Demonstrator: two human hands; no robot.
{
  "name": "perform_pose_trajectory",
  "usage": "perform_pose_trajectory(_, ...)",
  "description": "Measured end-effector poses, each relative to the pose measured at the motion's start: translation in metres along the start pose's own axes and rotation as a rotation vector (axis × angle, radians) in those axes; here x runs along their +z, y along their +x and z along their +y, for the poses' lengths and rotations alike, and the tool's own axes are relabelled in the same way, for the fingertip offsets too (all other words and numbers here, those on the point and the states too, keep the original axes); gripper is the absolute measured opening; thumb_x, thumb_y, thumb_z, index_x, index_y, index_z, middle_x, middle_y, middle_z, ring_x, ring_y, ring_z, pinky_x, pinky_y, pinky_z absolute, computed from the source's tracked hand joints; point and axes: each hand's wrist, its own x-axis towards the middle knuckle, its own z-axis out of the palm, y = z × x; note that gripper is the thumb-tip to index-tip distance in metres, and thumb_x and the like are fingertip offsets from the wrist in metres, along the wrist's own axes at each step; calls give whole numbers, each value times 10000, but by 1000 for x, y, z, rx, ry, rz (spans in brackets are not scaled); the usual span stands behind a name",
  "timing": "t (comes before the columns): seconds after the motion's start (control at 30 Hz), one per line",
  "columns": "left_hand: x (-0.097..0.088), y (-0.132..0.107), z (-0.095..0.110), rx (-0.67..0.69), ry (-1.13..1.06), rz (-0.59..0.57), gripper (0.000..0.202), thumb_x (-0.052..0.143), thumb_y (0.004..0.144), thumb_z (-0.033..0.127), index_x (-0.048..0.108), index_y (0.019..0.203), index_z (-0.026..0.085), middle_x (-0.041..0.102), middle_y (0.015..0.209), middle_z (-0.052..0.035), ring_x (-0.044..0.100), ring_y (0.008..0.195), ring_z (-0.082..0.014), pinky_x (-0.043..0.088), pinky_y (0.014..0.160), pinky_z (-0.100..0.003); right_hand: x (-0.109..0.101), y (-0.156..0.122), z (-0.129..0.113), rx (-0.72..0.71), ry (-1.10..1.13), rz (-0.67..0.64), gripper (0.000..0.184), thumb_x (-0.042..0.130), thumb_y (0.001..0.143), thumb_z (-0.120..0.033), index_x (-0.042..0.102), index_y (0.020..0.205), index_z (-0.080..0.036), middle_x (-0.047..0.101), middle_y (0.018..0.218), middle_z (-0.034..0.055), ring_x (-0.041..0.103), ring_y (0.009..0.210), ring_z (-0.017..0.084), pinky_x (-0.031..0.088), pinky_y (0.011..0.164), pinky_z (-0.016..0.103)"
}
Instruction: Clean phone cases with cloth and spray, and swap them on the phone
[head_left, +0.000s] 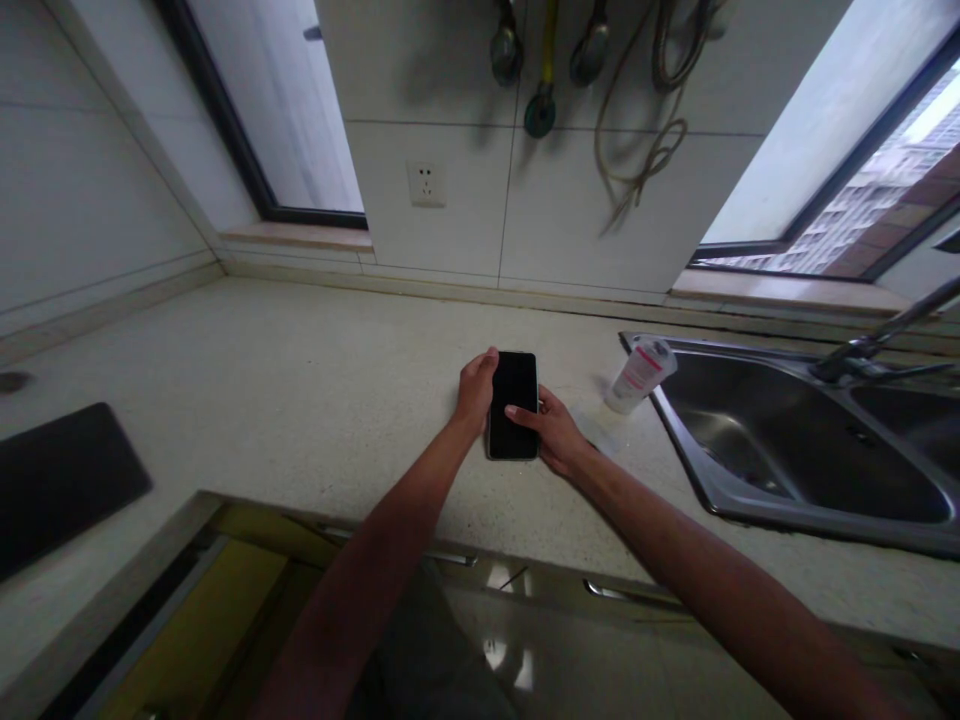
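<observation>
A smartphone (514,378) with a dark screen is held upright in the middle of the view, over the pale countertop. Around its left edge my left hand (475,388) is closed, thumb at the upper left side. My right hand (553,428) grips the right edge, its thumb lying across the screen. The fingers behind the phone are hidden. To the right of my right hand stands a clear plastic cup (641,374) with red print, near the sink's edge.
A steel sink (697,470) with a faucet (855,358) is set into the countertop (337,380) on the right. At far left lies a dark flat panel (67,480). A wall socket (426,185), pipe fittings and a looped hose (649,160) are on the tiled wall.
</observation>
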Motion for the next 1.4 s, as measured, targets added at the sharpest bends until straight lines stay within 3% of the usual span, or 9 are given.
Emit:
perform_pose_trajectory(0.47, -1, 3, -7, 25, 160, 118, 412, 671, 800, 591, 629, 774, 181, 602, 718, -15, 559, 705, -157, 426, 637, -270, -4, 2, 0, -27, -60, -1, 418, 915, 543, -299, 694, 881, -193, 726, 799, 1, 647, 699, 162, 517, 748, 336)
perform_pose_trajectory(0.67, 2, 1, -5, -113, -3, -23, 508, 672, 765, 672, 621, 807, 168, 598, 721, -32, 558, 649, -154, 437, 642, -296, -4, 2, 2, -77, -39, 81, 469, 915, 558, -319, 680, 944, -192, 745, 873, 24, 670, 767, 186, 544, 790, 362)
perform_pose_trajectory(0.77, 2, 1, -6, -182, -50, -72, 440, 801, 666, 540, 653, 816, 154, 630, 734, -30, 568, 656, -148, 447, 660, -294, -5, 5, 2, -109, -1, 122, 485, 917, 572, -357, 655, 949, -200, 746, 881, 30, 690, 797, 215, 566, 798, 391)
perform_pose_trajectory(0.87, 0, 2, -9, -192, -69, -45, 328, 833, 610, 357, 675, 808, 149, 654, 746, -19, 576, 678, -136, 456, 693, -282, -6, 8, 0, -110, 31, 115, 492, 913, 593, -380, 639, 963, -205, 747, 899, 35, 705, 849, 234, 579, 821, 409)
perform_pose_trajectory(1.03, -5, 7, -14, -158, -143, 128, 151, 744, 672, 225, 662, 775, 152, 657, 747, -9, 603, 729, -135, 477, 801, -301, -5, 6, -2, -23, 35, 10, 572, 925, 573, -246, 614, 1051, -216, 736, 962, 21, 705, 854, 195, 595, 863, 406)
perform_pose_trajectory(1.17, -9, 13, -15, -145, -189, 238, 156, 725, 703, 239, 632, 801, 162, 658, 778, -18, 635, 813, -163, 485, 877, -343, -7, 3, 3, 72, -18, -25, 604, 916, 529, -116, 586, 1024, -219, 713, 984, 33, 715, 844, 209, 633, 801, 428)
perform_pose_trajectory(1.4, -4, 9, -13, -106, -145, 211, 170, 715, 728, 261, 620, 838, 172, 650, 799, -21, 625, 790, -156, 498, 834, -332, -17, 6, 7, 62, -45, 47, 530, 862, 553, -25, 613, 980, -217, 670, 921, 20, 704, 762, 185, 661, 678, 362)
